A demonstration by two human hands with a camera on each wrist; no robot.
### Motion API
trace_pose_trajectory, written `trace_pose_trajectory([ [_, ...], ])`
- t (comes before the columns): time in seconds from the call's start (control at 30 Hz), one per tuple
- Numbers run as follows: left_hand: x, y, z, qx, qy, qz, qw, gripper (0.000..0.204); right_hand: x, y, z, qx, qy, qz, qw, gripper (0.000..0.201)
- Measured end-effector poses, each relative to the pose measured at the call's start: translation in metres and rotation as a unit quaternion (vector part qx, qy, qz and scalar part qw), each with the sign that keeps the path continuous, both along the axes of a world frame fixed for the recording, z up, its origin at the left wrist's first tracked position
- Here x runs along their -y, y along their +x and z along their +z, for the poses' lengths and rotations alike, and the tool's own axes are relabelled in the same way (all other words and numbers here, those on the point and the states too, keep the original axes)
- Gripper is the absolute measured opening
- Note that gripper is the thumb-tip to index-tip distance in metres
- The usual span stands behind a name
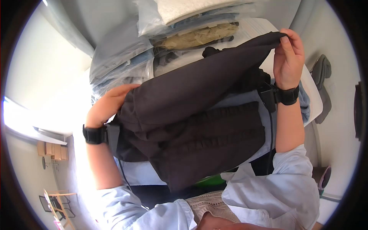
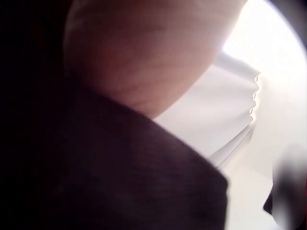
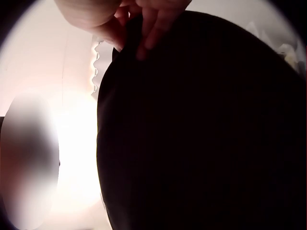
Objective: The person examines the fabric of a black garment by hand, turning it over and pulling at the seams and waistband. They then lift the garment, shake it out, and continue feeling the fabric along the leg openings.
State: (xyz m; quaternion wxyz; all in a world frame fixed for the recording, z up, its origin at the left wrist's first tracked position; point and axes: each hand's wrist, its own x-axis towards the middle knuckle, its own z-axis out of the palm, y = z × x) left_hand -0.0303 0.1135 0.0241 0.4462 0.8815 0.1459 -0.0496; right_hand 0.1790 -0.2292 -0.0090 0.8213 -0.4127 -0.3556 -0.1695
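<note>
A dark brown garment (image 1: 191, 103) with ruffled tiers is held up over a white table (image 1: 312, 96), stretched between both hands. My left hand (image 1: 109, 103) grips one end of the cloth, its fingers hidden under the fabric. My right hand (image 1: 287, 57) pinches the other end up high between thumb and fingers. The left wrist view shows the palm (image 2: 144, 57) against the dark cloth (image 2: 120, 182). In the right wrist view the fingertips (image 3: 144, 45) pinch the garment's edge (image 3: 201, 129).
A stack of folded clothes in clear plastic bags (image 1: 172, 34) lies at the far side of the table. A grey cloth (image 1: 322, 73) lies on the floor to the right. Black wrist straps sit on both arms.
</note>
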Motion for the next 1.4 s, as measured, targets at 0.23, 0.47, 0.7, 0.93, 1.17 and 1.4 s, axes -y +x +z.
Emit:
trace_pose_trajectory([
  [0.23,-0.013,-0.005,-0.019,-0.009,0.133,-0.197,0.971,0.027,0.001,0.002,-0.002,0.002,0.006,0.018,1.000,0.017],
  [0.47,-0.050,-0.041,0.061,0.368,0.403,0.155,0.823,0.020,-0.021,-0.012,0.004,-0.015,-0.076,-0.031,0.997,0.013],
  [0.7,-0.037,-0.121,0.059,0.090,0.501,0.322,0.799,0.024,-0.068,-0.052,0.009,0.068,-0.267,0.039,0.961,0.009],
  [0.93,0.053,-0.082,0.027,0.291,0.308,0.099,0.900,0.029,-0.078,-0.072,-0.010,0.048,-0.391,0.046,0.918,0.010],
  [1.17,0.110,-0.001,-0.013,0.357,0.316,-0.057,0.877,0.027,-0.067,-0.078,-0.019,0.068,-0.393,0.019,0.917,0.010],
  [1.4,0.106,0.015,-0.043,0.443,0.172,-0.036,0.879,0.014,-0.065,-0.087,-0.018,0.074,-0.409,0.028,0.909,0.013],
])
